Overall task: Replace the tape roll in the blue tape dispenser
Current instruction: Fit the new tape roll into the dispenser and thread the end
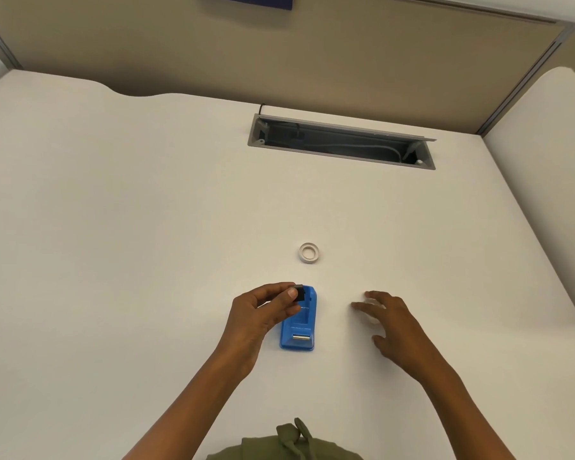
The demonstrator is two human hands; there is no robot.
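Note:
The blue tape dispenser (300,323) lies on the white desk, its metal cutter end toward me. My left hand (263,313) is closed on a small black spool core (298,292), held just above the dispenser's far end. A white ring-shaped roll (309,252) lies flat on the desk beyond the dispenser. My right hand (389,322) is to the right of the dispenser, fingers spread over a whitish tape roll (374,316) that is mostly hidden beneath them. Whether the fingers grip that roll I cannot tell.
A rectangular cable tray opening (341,142) with its lid raised is set into the desk (130,227) at the back. Beige partition panels (180,44) stand behind the desk. A second desk surface (551,161) adjoins on the right.

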